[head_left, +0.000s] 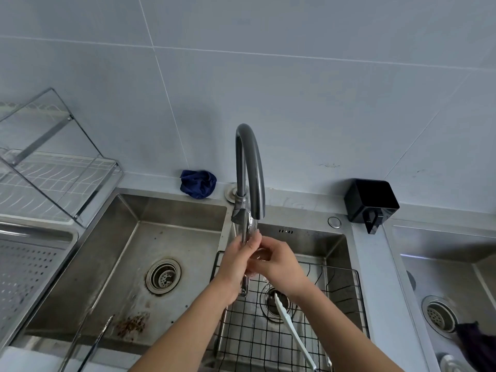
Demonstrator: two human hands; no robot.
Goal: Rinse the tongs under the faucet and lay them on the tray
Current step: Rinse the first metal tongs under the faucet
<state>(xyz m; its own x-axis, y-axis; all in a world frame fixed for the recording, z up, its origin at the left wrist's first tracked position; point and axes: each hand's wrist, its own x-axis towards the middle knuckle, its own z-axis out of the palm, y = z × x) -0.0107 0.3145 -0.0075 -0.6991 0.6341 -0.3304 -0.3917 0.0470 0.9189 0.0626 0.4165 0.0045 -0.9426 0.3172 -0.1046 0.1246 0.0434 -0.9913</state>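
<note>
Stainless-steel tongs (244, 286): held upright directly beneath the faucet (249, 162) spout, so that the stream is met along their length and drained off the lower end.

Left hand (236, 261): wrapped round the tongs' middle, below the spout; the grip serves as the anchor.

Right hand (279, 267): brought in from the faucet's right, fingers bent and pinched onto the same shaft against the left fingers, judged to be for rubbing the metal under the water. The two hands are pressed together.

Black wire rack (335, 291): set in the basin under the spout; a white utensil (292, 331) is laid across it.

Second tongs (91, 342): lying in the basin left of the faucet.

Perforated tray (29, 267): far left of the faucet, nothing seen on it; the laying-down step is judged not yet done.
</note>
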